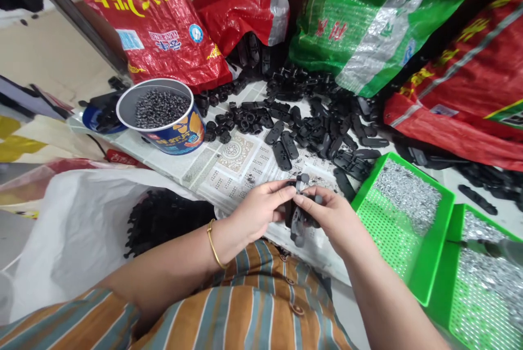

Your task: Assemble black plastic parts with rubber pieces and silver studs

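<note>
Over the near edge of the table, both hands meet around a black plastic part (299, 224) that looks long and has small round ends like wheels. My left hand (265, 203) pinches its upper left side between thumb and fingers. From the other side my right hand (327, 208) closes on it, thumb laid across the front. The fingers hide much of the part, so its exact kind does not show. Just beyond the hands lie loose oval black plastic pieces (281, 155) and a pile of small black wheel-like pieces (247, 121).
A blue tub (180, 140) of small dark pieces stands left. Green perforated trays (388, 230) with small silvery metal pieces sit right, a screwdriver-like tool (490, 249) over the nearer one. Red (159, 28) and green sacks (368, 23) line the back. A white sack (81, 219) holds black parts.
</note>
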Demonstrator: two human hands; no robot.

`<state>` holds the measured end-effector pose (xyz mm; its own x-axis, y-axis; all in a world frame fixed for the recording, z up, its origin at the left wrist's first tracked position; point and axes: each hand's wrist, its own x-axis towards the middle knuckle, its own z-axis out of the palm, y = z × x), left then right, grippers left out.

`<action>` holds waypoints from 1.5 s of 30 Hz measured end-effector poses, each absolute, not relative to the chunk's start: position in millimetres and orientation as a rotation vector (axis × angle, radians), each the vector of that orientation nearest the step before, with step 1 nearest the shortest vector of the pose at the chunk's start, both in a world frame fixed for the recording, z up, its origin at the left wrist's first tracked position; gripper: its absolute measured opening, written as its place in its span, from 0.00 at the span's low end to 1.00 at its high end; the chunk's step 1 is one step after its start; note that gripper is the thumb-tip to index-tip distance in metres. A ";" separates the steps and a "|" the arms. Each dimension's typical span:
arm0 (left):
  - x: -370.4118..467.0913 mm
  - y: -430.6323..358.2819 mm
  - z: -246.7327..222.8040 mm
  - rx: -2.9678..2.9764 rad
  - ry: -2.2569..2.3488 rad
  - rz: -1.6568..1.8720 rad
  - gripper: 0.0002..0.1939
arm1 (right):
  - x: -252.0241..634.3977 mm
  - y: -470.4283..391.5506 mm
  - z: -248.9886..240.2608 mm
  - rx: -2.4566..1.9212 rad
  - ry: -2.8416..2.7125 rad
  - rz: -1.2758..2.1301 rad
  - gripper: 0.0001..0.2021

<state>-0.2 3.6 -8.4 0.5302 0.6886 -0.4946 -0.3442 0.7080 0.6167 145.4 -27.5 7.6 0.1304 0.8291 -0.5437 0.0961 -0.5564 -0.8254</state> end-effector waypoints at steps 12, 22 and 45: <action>2.6 10.2 -8.0 0.446 0.726 0.631 0.11 | 152.2 -23.9 8.2 -1.652 -0.926 1.513 0.15; 10.9 17.2 -4.7 0.479 0.729 0.625 0.12 | 160.9 -19.1 19.4 -1.643 -0.893 1.563 0.15; 18.7 21.2 -2.5 0.456 0.736 0.647 0.12 | 166.7 -11.6 13.6 -1.702 -1.117 1.450 0.14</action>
<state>18.7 21.2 -2.5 0.5651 0.6802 -0.4670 -0.3759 0.7161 0.5882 166.7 -11.6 13.6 0.0344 0.8956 -0.4435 0.2000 -0.4410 -0.8750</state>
